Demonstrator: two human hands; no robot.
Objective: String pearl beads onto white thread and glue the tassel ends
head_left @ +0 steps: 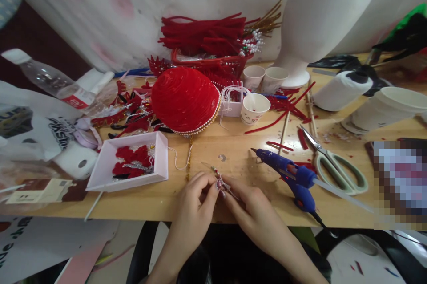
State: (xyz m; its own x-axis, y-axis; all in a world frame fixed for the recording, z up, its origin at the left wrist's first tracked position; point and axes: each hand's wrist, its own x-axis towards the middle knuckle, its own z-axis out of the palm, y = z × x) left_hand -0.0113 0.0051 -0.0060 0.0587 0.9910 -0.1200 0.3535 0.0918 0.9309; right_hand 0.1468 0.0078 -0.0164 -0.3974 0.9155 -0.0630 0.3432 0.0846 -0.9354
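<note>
Silvery-red beadwork [216, 170] sits pinched between the fingertips of the left hand [197, 197] and right hand [251, 204], above the table [150, 206] near its front edge; light, steady pressure suits it, wrists clear of the glue gun [283, 169] at right.

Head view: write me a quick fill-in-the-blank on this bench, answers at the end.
The bead-edged dome is ____.
The left hand and right hand hold a small beaded piece; the white box of red pieces stands to their ____.
The glue gun beside the scissors is ____.

Missing words: red; left; blue
</note>
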